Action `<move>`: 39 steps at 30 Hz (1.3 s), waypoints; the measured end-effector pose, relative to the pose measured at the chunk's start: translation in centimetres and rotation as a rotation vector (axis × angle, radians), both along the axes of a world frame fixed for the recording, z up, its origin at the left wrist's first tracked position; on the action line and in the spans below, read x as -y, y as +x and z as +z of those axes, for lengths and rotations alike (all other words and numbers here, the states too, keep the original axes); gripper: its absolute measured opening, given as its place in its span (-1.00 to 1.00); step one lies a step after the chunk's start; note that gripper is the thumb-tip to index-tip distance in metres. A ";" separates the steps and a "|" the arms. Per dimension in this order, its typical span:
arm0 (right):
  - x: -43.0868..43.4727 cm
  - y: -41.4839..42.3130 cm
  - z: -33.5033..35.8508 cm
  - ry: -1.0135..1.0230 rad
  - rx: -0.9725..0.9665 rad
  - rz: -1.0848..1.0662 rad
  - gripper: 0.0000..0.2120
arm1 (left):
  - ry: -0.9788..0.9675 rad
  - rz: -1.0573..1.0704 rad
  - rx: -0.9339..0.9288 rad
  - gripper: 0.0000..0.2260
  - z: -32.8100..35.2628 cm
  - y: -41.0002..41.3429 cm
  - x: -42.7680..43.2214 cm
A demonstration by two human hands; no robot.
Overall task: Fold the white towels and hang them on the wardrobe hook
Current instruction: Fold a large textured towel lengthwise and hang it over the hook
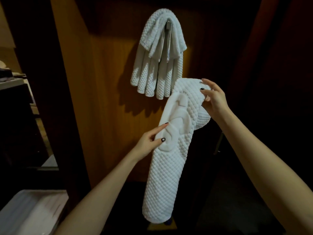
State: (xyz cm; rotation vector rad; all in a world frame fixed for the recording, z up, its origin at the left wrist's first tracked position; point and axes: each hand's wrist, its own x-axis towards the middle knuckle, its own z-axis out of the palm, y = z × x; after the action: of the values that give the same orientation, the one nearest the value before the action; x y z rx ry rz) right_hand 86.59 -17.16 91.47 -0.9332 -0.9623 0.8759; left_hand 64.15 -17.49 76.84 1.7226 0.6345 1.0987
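Your left grip (149, 143) pinches the long edge of the folded white towel (169, 167). Your right grip (215, 100) holds its bent top, just below the hung towels (157, 65). Keep the layers together and lift the bend over the hook (168, 25), so both halves hang even.

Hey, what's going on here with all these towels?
A person is standing at a wooden wardrobe panel with a folded towel. The left hand pinches its edge partway down, and the right hand holds its doubled-over top end. Other hanging towels are already draped over the hook above. The one in hand is not yet hung.
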 end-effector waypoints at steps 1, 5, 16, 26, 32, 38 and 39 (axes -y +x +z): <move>-0.2 0.2 0.4 0.007 -0.024 -0.001 -0.64 | 0.019 0.011 -0.001 -0.52 0.3 -0.1 -0.3; -0.7 0.8 2.2 0.052 -0.045 -0.050 -0.62 | 0.022 0.006 -0.002 -0.58 3.3 -1.3 -2.0; -3.1 1.7 8.2 0.225 -0.034 -0.193 -0.58 | 0.140 -0.126 -0.319 -0.63 16.4 -5.6 -7.6; -8.0 0.5 15.4 0.423 0.109 -0.268 -0.60 | 0.395 0.146 -0.347 -0.82 28.3 -8.0 -14.0; -12.9 0.8 20.2 0.541 0.209 -0.311 -0.56 | 0.219 0.114 -0.093 -0.74 35.2 -9.3 -20.9; -18.2 1.4 23.7 0.562 0.219 -0.385 -0.53 | 0.105 0.023 0.021 -0.72 38.7 -8.4 -28.0; -19.2 1.6 23.8 0.560 0.213 -0.391 -0.52 | 0.078 0.012 0.048 -0.71 39.0 -8.0 -28.9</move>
State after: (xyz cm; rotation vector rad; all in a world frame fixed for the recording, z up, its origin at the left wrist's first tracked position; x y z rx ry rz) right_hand 88.16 2.06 115.26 -0.6969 -1.0824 0.1564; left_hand 56.15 11.43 115.89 1.7558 0.5797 1.1837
